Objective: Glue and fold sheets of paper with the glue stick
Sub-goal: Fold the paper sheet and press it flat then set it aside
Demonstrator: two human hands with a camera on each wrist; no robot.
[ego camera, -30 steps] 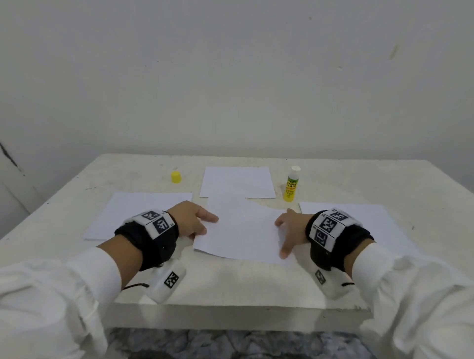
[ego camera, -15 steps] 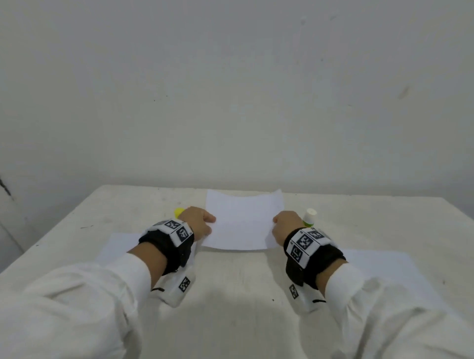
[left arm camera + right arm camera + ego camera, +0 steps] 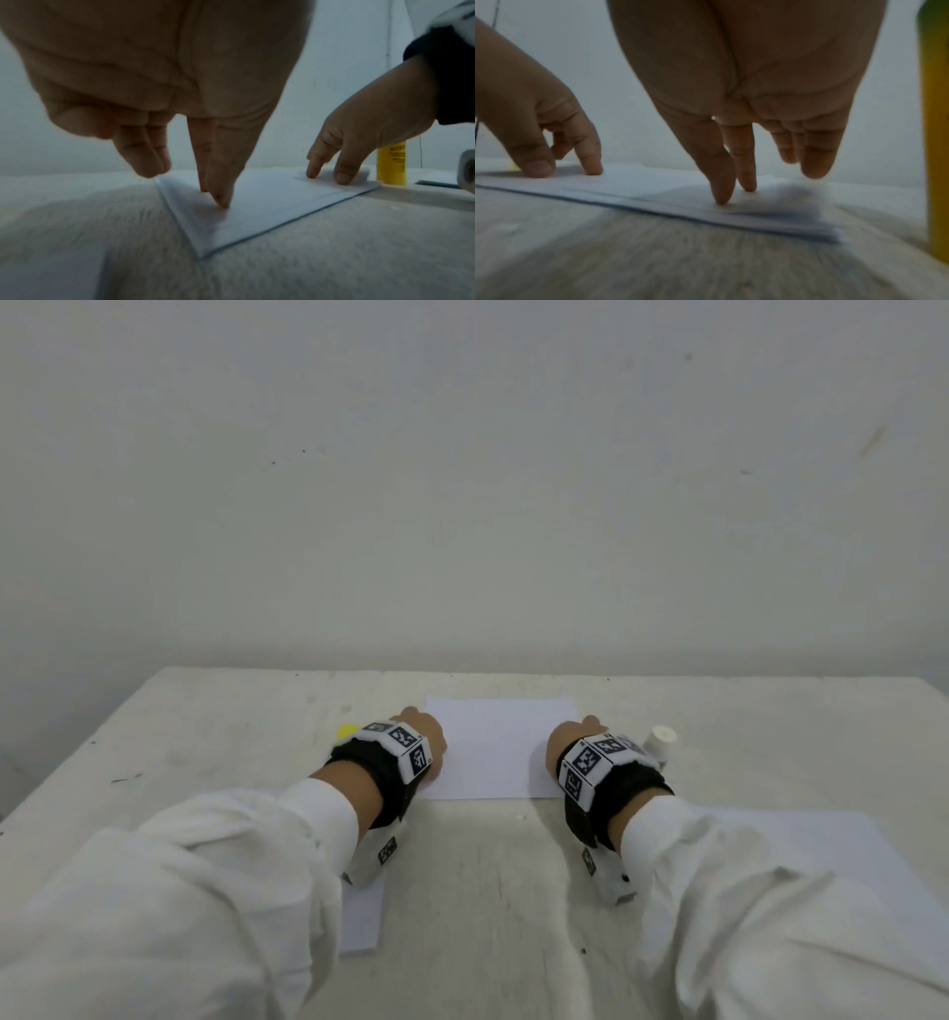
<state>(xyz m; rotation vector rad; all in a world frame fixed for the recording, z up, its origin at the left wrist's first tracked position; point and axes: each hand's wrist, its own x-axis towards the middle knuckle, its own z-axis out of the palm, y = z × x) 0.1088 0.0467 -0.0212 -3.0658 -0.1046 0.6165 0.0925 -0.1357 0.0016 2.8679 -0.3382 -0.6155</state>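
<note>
Two hands press on our folded paper [image 3: 495, 752], which lies flat on the bench [image 3: 488, 875]. Our left hand [image 3: 421, 737] holds down its left side, straight fingers [image 3: 221, 194] tipped onto it; our right hand [image 3: 565, 747] does likewise on its right side, grasping nothing. Just right of the paper stands the glue stick [image 3: 660, 742], upright. Left of the paper sits the yellow cap [image 3: 348, 729].

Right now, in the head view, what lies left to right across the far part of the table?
yellow cap → left hand → folded paper → right hand → glue stick
</note>
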